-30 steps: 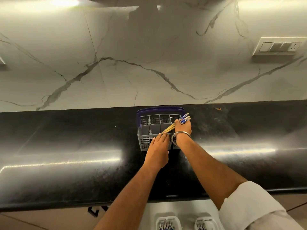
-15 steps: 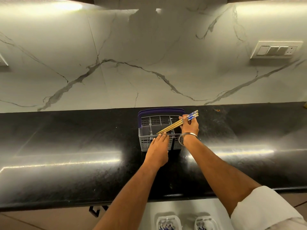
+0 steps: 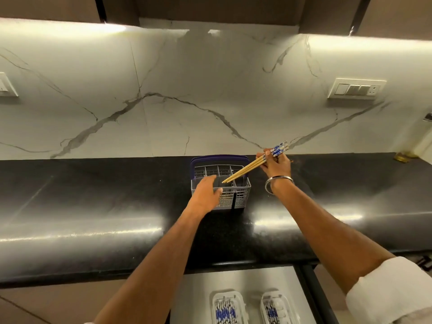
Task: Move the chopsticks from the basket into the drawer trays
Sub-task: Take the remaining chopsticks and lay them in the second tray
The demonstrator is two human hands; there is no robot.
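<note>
Nearest, below the front edge of the surface, an open drawer (image 3: 196,298) with a pale grey liner was seen, and in it two white rounded trays (image 3: 228,307) were set side by side, each filled with blue-and-white patterned chopstick ends. A rolled white sleeve (image 3: 388,288) was seen at the lower right. The surface (image 3: 93,206) was a long slab of polished black stone on which bright streaks of light were reflected. Towards its back edge, near the middle, a grey plastic lattice basket (image 3: 242,197) with a dark blue handle was stood. The left hand (image 3: 207,192) was laid on the basket's near left rim, its grip relaxed. The chopsticks (image 3: 254,163), slim and wooden with blue patterned tops, were held pinched in the grip of the right hand (image 3: 275,166), their tips slanted over the basket. A metal bangle (image 3: 278,181) was worn on that wrist. Behind, a white grey-veined marble wall (image 3: 163,90) carried a switch plate (image 3: 356,88).
</note>
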